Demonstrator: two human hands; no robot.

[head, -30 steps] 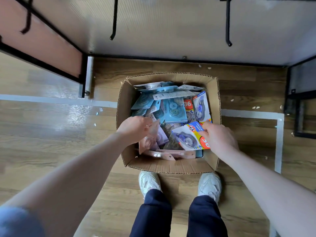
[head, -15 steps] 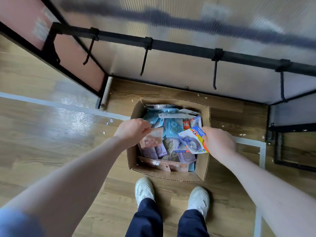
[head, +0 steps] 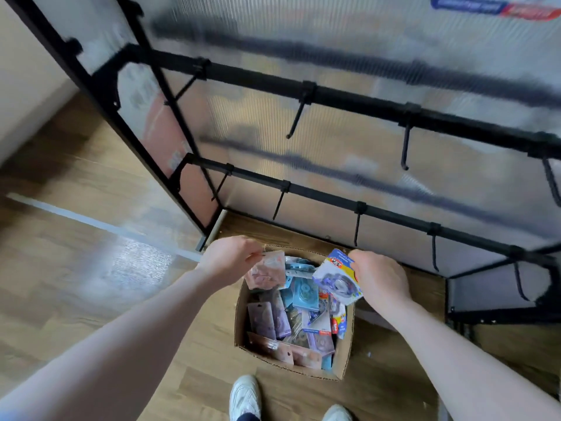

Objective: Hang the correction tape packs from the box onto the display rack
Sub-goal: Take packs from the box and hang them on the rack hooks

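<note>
Wood-plank floor (head: 91,299), glare patch at left. Pale tape line (head: 76,218) crossing floor toward rack foot. White sneakers (head: 245,398) at bottom edge, toes forward. Cream wall (head: 27,86) far left. Red-blue label (head: 491,9) top right, blurred, unreadable

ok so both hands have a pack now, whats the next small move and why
Probably lift the right hand and its blue pack toward the nearest bare hook on the lower bar. Both packs are already clear of the box, and that hook sits just above. The left hand can follow with the pink pack.
</note>
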